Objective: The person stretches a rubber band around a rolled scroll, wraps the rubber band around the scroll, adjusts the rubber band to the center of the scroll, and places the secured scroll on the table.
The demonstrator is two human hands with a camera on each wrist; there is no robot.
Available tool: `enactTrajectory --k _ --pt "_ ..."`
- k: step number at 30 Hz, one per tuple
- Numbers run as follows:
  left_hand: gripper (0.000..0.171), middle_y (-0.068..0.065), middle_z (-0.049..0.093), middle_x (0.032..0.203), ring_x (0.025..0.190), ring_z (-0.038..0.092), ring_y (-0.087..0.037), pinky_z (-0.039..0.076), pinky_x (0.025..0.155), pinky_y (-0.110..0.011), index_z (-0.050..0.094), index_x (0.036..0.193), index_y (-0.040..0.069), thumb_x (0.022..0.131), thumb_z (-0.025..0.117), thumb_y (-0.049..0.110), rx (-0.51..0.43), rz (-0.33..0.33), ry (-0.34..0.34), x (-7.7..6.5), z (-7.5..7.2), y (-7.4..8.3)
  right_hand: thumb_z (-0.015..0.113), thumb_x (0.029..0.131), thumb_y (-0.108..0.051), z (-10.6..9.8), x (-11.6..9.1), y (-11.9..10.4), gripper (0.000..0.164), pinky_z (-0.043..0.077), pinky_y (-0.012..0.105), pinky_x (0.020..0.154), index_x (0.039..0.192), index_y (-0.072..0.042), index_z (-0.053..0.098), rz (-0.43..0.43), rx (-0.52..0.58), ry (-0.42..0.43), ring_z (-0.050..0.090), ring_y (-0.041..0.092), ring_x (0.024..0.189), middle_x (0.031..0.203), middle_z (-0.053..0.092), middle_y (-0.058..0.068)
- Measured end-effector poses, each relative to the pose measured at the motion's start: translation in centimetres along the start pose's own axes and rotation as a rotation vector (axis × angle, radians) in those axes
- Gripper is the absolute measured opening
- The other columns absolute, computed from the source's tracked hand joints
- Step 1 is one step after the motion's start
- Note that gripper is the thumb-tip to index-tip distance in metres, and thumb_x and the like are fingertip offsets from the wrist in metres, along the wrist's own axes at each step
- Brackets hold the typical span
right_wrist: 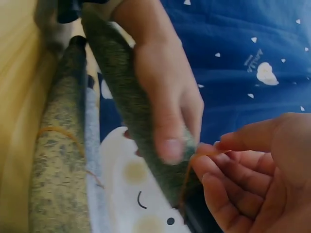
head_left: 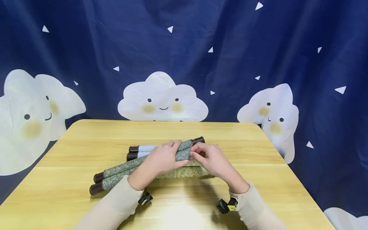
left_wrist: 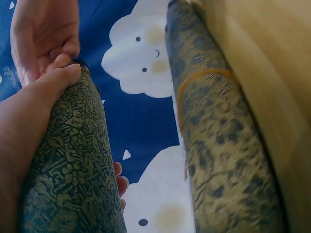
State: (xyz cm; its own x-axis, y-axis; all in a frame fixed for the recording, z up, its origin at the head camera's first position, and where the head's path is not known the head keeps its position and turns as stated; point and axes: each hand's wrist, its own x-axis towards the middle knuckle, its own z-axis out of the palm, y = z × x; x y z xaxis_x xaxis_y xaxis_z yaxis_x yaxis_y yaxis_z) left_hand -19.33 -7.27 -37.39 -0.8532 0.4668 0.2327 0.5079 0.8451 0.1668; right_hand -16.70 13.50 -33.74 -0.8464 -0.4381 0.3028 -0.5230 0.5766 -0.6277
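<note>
A green patterned scroll point(head_left: 122, 169), rolled from both ends with dark end knobs, lies aslant above the table. My left hand point(head_left: 164, 159) grips it toward its right end, thumb along the near side and fingertips point(left_wrist: 122, 184) showing past the opposite side. My right hand point(head_left: 211, 159) is at that right end, pinching a thin orange cord point(right_wrist: 186, 182) that passes over the scroll near the dark knob. Behind and below lies a yellow patterned scroll point(head_left: 189, 171) with its own orange cord point(left_wrist: 204, 72) around it. Part of the green scroll is hidden under the left hand.
A light blue scroll point(head_left: 147, 148) with dark knobs lies farther back, partly covered by the green one. All are over a wooden table point(head_left: 86, 143). A dark blue curtain point(head_left: 230, 64) with smiling clouds hangs behind the table's far edge.
</note>
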Motion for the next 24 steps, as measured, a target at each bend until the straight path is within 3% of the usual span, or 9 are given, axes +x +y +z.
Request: enactTrajectory --k 3,7,10,12,18,21,24 --pt "0.089 -0.016 0.065 0.112 0.080 0.067 -0.030 0.058 0.069 -0.040 0.050 0.136 0.005 0.083 0.052 0.076 0.049 0.080 0.040 -0.1 0.5 0.4 0.065 0.095 -0.017 -0.7 0.6 -0.2 0.005 0.049 0.029 0.058 0.091 -0.015 0.068 0.070 -0.019 0.004 0.057 0.010 0.062 0.075 0.065 -0.005" --pt "0.086 -0.013 0.067 0.102 0.073 0.066 -0.026 0.057 0.062 -0.035 0.054 0.132 0.005 0.082 0.054 0.075 0.124 0.147 0.106 -0.4 0.8 0.7 0.064 0.093 -0.021 -2.0 2.5 -0.2 0.008 0.046 0.036 0.072 0.088 -0.016 0.066 0.145 -0.127 -0.013 0.055 0.011 0.064 0.072 0.063 -0.008" --pt "0.085 -0.011 0.067 0.100 0.071 0.066 -0.024 0.056 0.059 -0.033 0.056 0.130 0.006 0.081 0.056 0.075 0.149 0.178 0.138 -0.6 0.8 1.0 0.062 0.093 -0.021 -2.9 4.2 0.1 0.011 0.044 0.035 0.073 0.085 -0.014 0.066 0.177 -0.158 -0.084 0.054 0.013 0.067 0.075 0.065 -0.006" --pt "0.084 -0.010 0.067 0.099 0.069 0.065 -0.023 0.055 0.057 -0.032 0.056 0.129 0.006 0.080 0.057 0.075 0.162 0.197 0.150 -0.8 0.7 1.1 0.061 0.092 -0.020 -3.1 5.2 0.5 0.013 0.045 0.032 0.065 0.083 -0.012 0.066 0.195 -0.141 -0.162 0.053 0.013 0.067 0.078 0.066 -0.004" --pt "0.085 -0.008 0.066 0.099 0.072 0.065 -0.023 0.057 0.061 -0.034 0.055 0.133 0.006 0.082 0.056 0.074 0.167 0.249 0.131 -1.2 0.3 1.6 0.060 0.091 -0.019 -2.7 6.7 0.5 0.014 0.041 0.027 0.060 0.084 -0.011 0.068 0.112 -0.090 -0.374 0.049 0.012 0.067 0.083 0.068 -0.003" --pt "0.088 -0.007 0.065 0.097 0.071 0.064 -0.022 0.057 0.061 -0.033 0.053 0.136 0.004 0.083 0.055 0.074 0.142 0.244 0.106 -1.3 0.2 1.6 0.061 0.093 -0.016 -2.3 6.4 -1.0 0.012 0.044 0.029 0.063 0.084 -0.012 0.067 0.047 -0.084 -0.361 0.051 0.012 0.068 0.081 0.068 -0.003" --pt "0.090 -0.007 0.065 0.097 0.071 0.064 -0.021 0.056 0.062 -0.032 0.053 0.136 0.003 0.082 0.057 0.074 0.099 0.203 0.088 -1.3 0.1 1.4 0.063 0.093 -0.016 -2.0 5.3 -2.7 0.010 0.046 0.029 0.067 0.083 -0.016 0.066 0.011 -0.130 -0.271 0.054 0.010 0.070 0.077 0.066 -0.007"
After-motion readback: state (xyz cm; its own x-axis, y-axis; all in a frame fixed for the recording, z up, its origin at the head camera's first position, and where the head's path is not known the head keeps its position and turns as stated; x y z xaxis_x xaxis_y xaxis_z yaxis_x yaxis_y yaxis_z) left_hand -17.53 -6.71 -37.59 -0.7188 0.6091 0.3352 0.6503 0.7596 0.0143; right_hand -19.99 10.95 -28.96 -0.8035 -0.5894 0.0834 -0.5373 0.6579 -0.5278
